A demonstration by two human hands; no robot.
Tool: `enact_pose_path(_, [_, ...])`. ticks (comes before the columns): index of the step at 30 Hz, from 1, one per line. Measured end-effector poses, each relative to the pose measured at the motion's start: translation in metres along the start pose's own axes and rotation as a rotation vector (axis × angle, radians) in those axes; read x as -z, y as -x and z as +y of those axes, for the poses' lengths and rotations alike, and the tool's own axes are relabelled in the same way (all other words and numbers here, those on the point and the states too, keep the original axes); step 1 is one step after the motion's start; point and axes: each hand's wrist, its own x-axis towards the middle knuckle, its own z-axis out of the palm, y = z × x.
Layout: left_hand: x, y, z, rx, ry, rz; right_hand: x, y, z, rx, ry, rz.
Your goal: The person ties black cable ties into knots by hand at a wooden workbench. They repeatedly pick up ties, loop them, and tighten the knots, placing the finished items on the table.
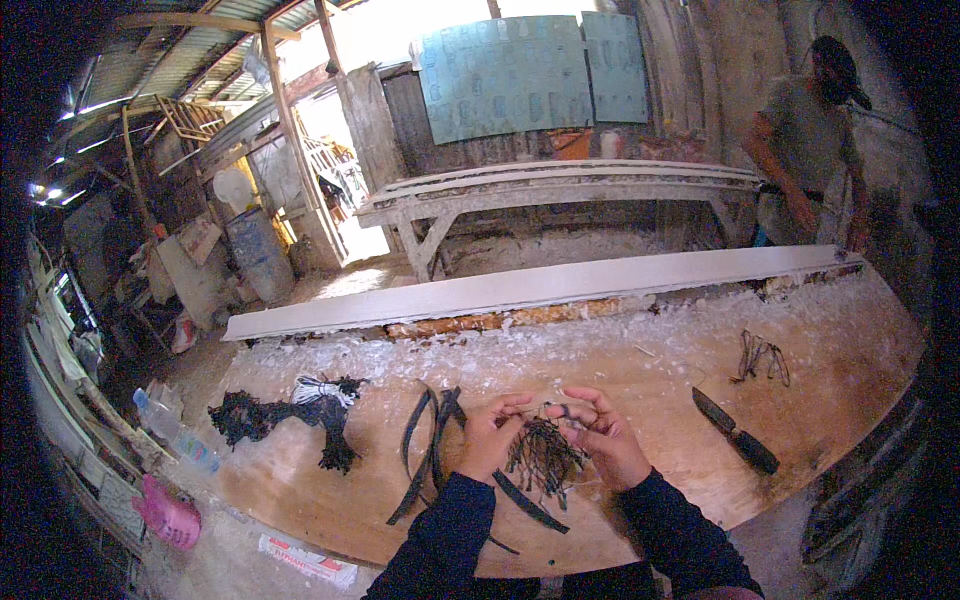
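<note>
Both my hands are close together over the wooden tabletop, above a heap of thin dark looped cords [546, 462]. With fingertips pinched, my left hand [490, 436] holds one end of a thin dark cord. The fingers of my right hand [608, 440] are closed on the same cord, a dark bit of it showing by the fingertips. Dark flat strips [432, 455] lie beside my left hand, and another strip [530, 503] lies under its wrist. Farther left are bundles of knotted black cords [335, 440] with a white bunch [325, 390].
A dark-handled knife [735, 431] lies to the right, with a few loose cords [760, 358] beyond it. A long white plaster-like strip [540, 290] spans the table's far edge. A bottle [175, 430] is at the left edge. Another person [815, 140] stands at the far right.
</note>
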Motion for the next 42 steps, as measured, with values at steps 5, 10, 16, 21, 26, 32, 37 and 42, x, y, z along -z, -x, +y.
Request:
enact_pose_path(5, [0.014, -0.007, -0.004, 0.032, -0.053, 0.074, 0.001, 0.002, 0.005, -0.102, -0.02, -0.201])
enact_pose_path(10, [0.008, -0.001, 0.006, -0.004, -0.02, 0.087, 0.004, 0.001, 0.007, -0.033, 0.132, -0.253])
enact_pose_path(16, [0.004, 0.003, 0.016, 0.093, -0.023, -0.051, 0.005, 0.003, 0.0, -0.044, 0.249, -0.046])
enact_pose_path(21, [0.004, 0.003, 0.014, 0.077, 0.034, -0.206, 0.009, -0.005, 0.004, 0.053, 0.322, 0.086])
enact_pose_path(26, [0.001, 0.008, 0.018, 0.044, 0.063, -0.222, 0.016, -0.009, 0.016, 0.066, 0.402, 0.14])
enact_pose_path(32, [-0.005, 0.016, 0.018, -0.088, 0.222, -0.657, 0.023, -0.013, 0.021, 0.26, 0.9, 0.276])
enact_pose_path(37, [-0.007, 0.016, 0.019, -0.124, 0.195, -0.673, 0.02, -0.012, 0.019, 0.352, 0.983, 0.284])
enact_pose_path(42, [-0.005, 0.014, 0.031, -0.017, -0.123, -0.211, 0.02, -0.011, 0.021, 0.34, 0.912, 0.322])
